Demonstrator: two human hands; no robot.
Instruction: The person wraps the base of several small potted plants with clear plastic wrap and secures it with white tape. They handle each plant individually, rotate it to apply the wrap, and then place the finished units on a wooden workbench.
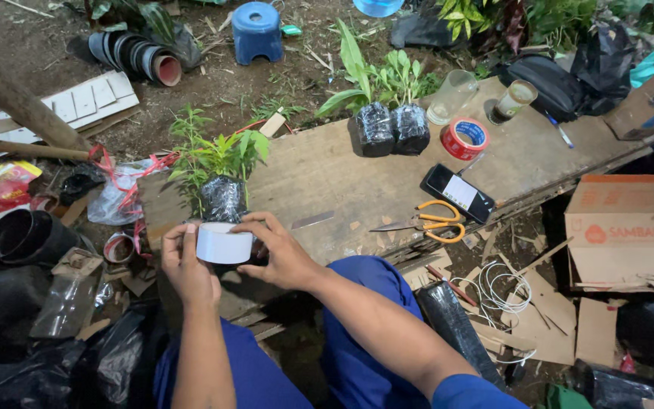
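Two hands, mine, meet over my blue-trousered knees: my left hand (188,266) and right hand (281,254) both clasp a white tape roll (223,245) at the wooden surface's (319,178) near edge. Just behind it stands a seedling in a black bag (222,195). Farther back lie orange-handled scissors (427,222), a phone (457,193) and a red tape roll (465,138).

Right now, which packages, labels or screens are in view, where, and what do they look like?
Brown cardboard box: right edge, red printed panel.
Black rectangular phone: on the wooden plank, white label on it.
Red-and-yellow crumpled wrapper: far left, on the ground.
White tape roll: blank, between both hands.
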